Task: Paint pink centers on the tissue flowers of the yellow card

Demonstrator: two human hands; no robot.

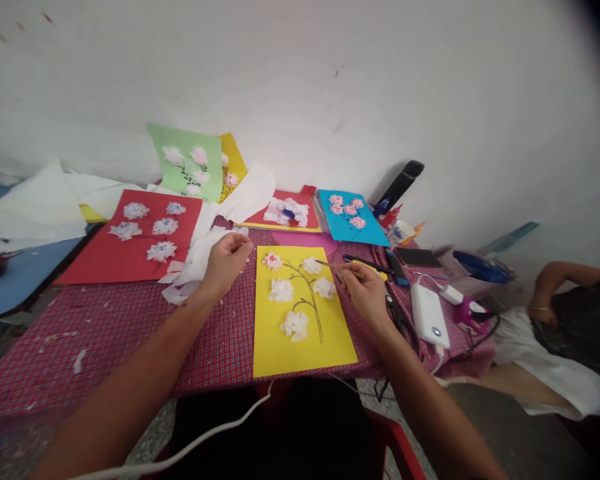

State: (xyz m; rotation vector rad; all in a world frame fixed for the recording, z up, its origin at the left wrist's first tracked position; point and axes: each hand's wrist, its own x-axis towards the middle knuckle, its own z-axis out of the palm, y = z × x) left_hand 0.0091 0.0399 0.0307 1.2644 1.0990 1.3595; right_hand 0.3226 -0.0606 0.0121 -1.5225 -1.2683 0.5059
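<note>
A yellow sheet (305, 357) lies in front of me with a drawn branch (313, 303) and several crumpled paper flowers. My right hand (363, 287) grips a thin paintbrush (333, 265), its tip at the upper right white flower (311, 265). The upper left flower (273, 261) carries red marks; the others look white. Just left of the sheet, my left hand (229, 260) is raised with thumb and fingers pinched together. Whatever may be between those fingertips is too small to make out. Loose white tissue paper (200, 257) lies beside that hand.
Finished flower sheets in red (97, 247), green (157, 143) and blue (375, 233) surround the work. On the right are scissors (403, 320), a white power bank (430, 317) with cables and a phone (397, 268). A seated person (575, 320) is at far right.
</note>
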